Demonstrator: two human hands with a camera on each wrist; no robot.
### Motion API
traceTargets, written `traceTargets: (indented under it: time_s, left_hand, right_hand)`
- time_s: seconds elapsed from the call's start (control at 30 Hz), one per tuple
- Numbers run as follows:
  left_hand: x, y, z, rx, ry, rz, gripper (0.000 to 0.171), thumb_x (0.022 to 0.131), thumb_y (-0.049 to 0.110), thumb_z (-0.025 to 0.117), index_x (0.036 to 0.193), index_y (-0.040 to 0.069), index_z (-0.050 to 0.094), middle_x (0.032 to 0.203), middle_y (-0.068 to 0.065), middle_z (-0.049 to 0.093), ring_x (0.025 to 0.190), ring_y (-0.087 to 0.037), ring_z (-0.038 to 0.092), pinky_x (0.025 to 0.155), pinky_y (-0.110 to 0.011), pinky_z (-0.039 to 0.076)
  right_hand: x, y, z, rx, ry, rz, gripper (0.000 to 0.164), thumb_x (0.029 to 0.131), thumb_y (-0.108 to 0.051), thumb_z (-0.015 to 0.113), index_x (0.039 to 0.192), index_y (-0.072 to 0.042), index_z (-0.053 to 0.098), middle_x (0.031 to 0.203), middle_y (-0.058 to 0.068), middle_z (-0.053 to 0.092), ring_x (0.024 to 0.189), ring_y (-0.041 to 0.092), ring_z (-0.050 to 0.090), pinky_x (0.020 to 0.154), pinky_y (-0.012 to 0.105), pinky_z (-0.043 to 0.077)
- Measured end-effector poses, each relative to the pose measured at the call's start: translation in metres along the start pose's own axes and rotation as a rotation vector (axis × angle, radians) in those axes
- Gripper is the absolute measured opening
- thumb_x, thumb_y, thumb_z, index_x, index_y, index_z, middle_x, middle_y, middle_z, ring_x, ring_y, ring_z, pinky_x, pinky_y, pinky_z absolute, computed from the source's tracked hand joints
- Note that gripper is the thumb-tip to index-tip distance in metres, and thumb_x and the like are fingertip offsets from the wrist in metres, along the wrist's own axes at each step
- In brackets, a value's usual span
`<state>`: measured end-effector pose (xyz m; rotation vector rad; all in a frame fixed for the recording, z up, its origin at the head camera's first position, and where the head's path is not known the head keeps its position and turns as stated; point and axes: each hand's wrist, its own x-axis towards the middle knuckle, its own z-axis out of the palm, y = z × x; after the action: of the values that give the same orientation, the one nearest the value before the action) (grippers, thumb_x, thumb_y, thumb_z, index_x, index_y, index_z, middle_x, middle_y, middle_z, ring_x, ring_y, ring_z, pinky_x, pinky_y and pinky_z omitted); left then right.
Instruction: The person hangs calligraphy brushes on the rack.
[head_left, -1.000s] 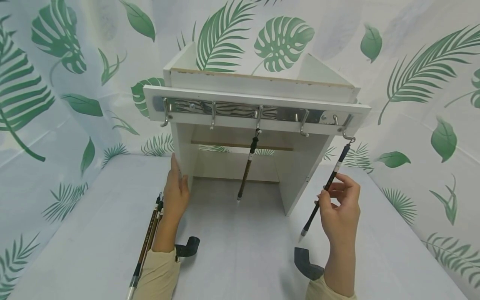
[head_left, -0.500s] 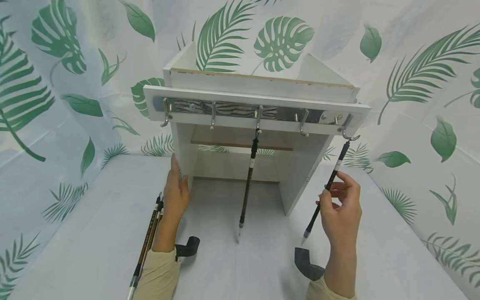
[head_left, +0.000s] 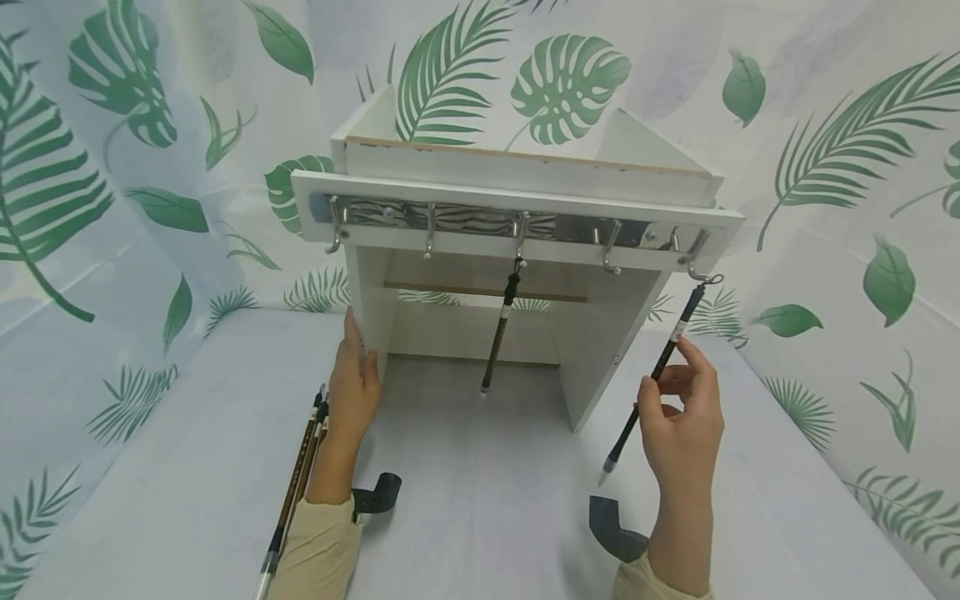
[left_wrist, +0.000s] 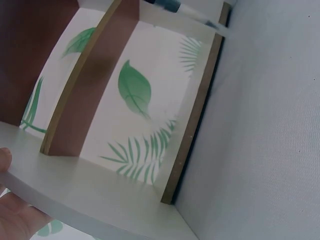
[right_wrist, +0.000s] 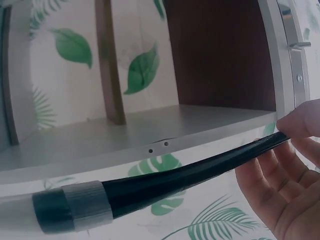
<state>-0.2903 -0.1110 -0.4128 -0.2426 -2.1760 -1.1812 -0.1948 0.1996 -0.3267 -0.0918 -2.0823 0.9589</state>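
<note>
A white shelf unit [head_left: 525, 171] carries a rail of metal hooks [head_left: 611, 246] across its front. My left hand [head_left: 354, 387] holds its left side panel [left_wrist: 95, 187], thumb on the inner face and fingers outside. My right hand [head_left: 681, 408] pinches the dark handle of a writing brush [head_left: 663, 358], tilted with the pale tip down. The brush's cord loop [head_left: 716, 279] is at the end of the far right hook [head_left: 697, 268]; I cannot tell whether it is around it. Another writing brush [head_left: 497, 337] hangs from the middle hook [head_left: 521, 242].
Several writing brushes [head_left: 296, 475] lie on the white tabletop [head_left: 187, 467] beside my left forearm. Black wrist mounts [head_left: 378, 493] stick out from both wrists. Behind the unit hangs a leaf-patterned cloth [head_left: 652, 50].
The hanging middle brush swung toward me, then back. In my right hand, the brush dipped slightly and rose again, its loop showing at the hook's tip. My left hand keeps its place.
</note>
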Motion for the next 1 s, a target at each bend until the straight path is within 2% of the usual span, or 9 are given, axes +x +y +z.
traceTargets:
  time_s: [0.27, 0.47, 0.6, 1.0]
  left_hand:
    - [-0.0001, -0.0004, 0.0007, -0.001, 0.003, 0.01, 0.06, 0.095, 0.005, 0.041, 0.146, 0.006, 0.01, 0.135, -0.026, 0.038, 0.125, -0.041, 0.039, 0.097, -0.057, 0.035]
    - [-0.0002, 0.0003, 0.0004, -0.004, -0.001, -0.007, 0.061, 0.095, 0.005, 0.042, 0.147, 0.008, 0.01, 0.135, -0.025, 0.038, 0.125, -0.04, 0.039, 0.097, -0.057, 0.035]
    - [-0.0006, 0.0009, 0.0003, -0.002, -0.002, -0.013, 0.061, 0.095, 0.005, 0.042, 0.147, 0.008, 0.01, 0.135, -0.025, 0.038, 0.124, -0.04, 0.039, 0.096, -0.057, 0.036]
    - [0.0001, 0.0012, 0.0003, 0.002, -0.002, -0.001, 0.06, 0.096, 0.006, 0.041, 0.147, 0.007, 0.01, 0.133, -0.027, 0.039, 0.123, -0.041, 0.04, 0.095, -0.058, 0.036]
  right_hand:
    - [0.0003, 0.0022, 0.001, -0.039, 0.032, -0.066, 0.041, 0.082, 0.004, 0.054, 0.124, 0.004, 0.05, 0.091, 0.019, 0.05, 0.08, -0.01, 0.042, 0.06, -0.002, 0.033]
    - [0.0004, 0.0017, 0.0016, -0.032, 0.031, -0.041, 0.039, 0.085, 0.0, 0.053, 0.124, 0.002, 0.05, 0.096, 0.018, 0.058, 0.079, -0.01, 0.046, 0.06, 0.0, 0.035]
    - [0.0006, 0.0017, 0.002, -0.019, 0.027, -0.036, 0.038, 0.086, -0.001, 0.053, 0.124, 0.0, 0.05, 0.092, 0.016, 0.063, 0.074, -0.015, 0.046, 0.059, 0.0, 0.035]
    - [0.0007, 0.0028, 0.0022, -0.049, 0.045, -0.068, 0.039, 0.086, 0.0, 0.053, 0.125, 0.001, 0.049, 0.085, 0.017, 0.062, 0.073, -0.017, 0.043, 0.061, 0.001, 0.033]
